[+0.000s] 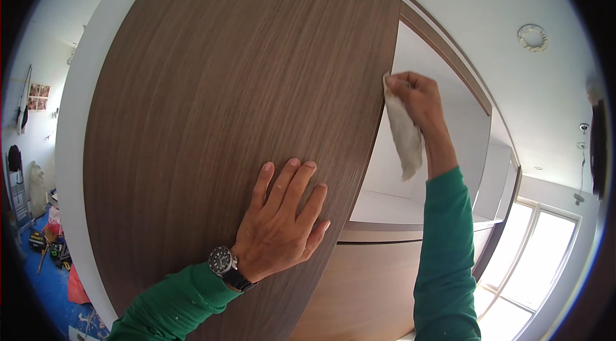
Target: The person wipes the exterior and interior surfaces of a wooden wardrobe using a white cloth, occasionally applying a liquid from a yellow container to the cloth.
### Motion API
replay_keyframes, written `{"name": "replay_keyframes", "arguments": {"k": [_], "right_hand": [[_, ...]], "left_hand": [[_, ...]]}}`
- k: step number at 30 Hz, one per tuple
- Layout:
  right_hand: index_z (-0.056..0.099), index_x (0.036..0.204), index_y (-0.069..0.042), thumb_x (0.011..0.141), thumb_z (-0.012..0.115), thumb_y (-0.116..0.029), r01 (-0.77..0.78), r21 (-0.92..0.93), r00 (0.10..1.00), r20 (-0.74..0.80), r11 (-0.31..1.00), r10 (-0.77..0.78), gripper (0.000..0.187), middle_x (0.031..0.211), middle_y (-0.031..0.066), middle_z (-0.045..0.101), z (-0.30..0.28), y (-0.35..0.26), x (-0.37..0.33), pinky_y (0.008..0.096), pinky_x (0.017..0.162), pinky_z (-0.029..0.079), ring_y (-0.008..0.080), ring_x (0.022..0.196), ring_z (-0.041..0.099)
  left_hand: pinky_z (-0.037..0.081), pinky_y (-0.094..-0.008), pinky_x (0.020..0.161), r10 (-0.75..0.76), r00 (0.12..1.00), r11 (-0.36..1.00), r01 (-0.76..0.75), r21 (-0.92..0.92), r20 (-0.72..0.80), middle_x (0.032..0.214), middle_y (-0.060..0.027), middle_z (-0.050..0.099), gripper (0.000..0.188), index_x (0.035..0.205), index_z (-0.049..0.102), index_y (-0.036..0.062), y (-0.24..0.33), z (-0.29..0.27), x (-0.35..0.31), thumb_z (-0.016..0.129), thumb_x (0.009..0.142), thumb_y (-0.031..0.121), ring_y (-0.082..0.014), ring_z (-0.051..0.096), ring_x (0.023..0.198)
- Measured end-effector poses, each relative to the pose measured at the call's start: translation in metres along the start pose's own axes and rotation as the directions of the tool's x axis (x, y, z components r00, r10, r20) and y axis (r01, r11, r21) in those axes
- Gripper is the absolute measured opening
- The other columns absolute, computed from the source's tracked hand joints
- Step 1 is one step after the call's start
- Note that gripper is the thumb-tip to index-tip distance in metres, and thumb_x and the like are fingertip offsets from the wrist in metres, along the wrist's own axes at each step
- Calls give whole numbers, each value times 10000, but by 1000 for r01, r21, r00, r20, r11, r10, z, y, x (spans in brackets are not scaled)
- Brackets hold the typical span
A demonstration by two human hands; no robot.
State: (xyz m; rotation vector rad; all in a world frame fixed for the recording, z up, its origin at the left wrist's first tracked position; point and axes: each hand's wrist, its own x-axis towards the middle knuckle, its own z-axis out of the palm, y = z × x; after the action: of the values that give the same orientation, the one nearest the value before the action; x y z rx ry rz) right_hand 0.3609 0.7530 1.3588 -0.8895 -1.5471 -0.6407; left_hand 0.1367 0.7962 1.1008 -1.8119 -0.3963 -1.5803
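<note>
A tall brown wood-grain cabinet door (pixel 212 97) fills the middle of the view. Flat on its lower part rests my left hand (pixel 277 222), fingers spread, with a dark watch (pixel 222 261) on the wrist. My right hand (pixel 420 98) pinches a whitish cloth (pixel 405 135) at the door's right edge, its upper end against that edge. The rest of the cloth hangs down below the fingers. Behind it, the white inside of an open cabinet compartment (pixel 449 65) shows. Both sleeves are green.
Under the compartment is a lighter wood panel (pixel 366 283). A bright window (pixel 539 257) stands at the lower right. The white ceiling has a round cut-out (pixel 532 38) and hanging wires (pixel 581 161). At the far left, tools (pixel 54 248) and bags lie on a blue floor covering (pixel 48 296).
</note>
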Motion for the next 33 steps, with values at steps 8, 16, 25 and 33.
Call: {"name": "replay_keyframes", "arguments": {"k": [8,16,25,33], "right_hand": [[767,945,-37,909,764,-320,-37,-78,997,-69,996,32,285,822,24,701,-33,-4,165,327,652,507,120,705,616],[736,887,13,902,768,-369,-154,-145,983,-120,977,137,384,832,112,719,-26,-32,232,412,640,534,221,684,666],[758,906,32,869,750,-280,136,-203,986,-66,970,-153,314,814,102,723,-33,19,148,388,677,532,186,745,666],[744,909,15,900,715,-249,-75,47,992,108,996,70,266,745,33,674,-4,4,-67,299,674,492,103,708,585]], "left_hand": [[228,-615,1199,-2,1000,1000,3,-21,10,1467,-240,488,578,1294,597,58,2,4,2,742,871,424,-407,451,1390],[217,-613,1210,-30,998,1000,30,0,49,1477,-240,482,611,1332,571,70,1,1,-1,755,863,414,-404,442,1401],[262,-605,1185,-11,1000,1000,11,-13,8,1452,-233,495,569,1292,588,58,5,0,3,758,859,385,-406,469,1371],[254,-608,1183,-2,1000,999,2,43,-7,1437,-231,502,539,1249,620,43,8,1,7,738,867,404,-408,447,1386]]}}
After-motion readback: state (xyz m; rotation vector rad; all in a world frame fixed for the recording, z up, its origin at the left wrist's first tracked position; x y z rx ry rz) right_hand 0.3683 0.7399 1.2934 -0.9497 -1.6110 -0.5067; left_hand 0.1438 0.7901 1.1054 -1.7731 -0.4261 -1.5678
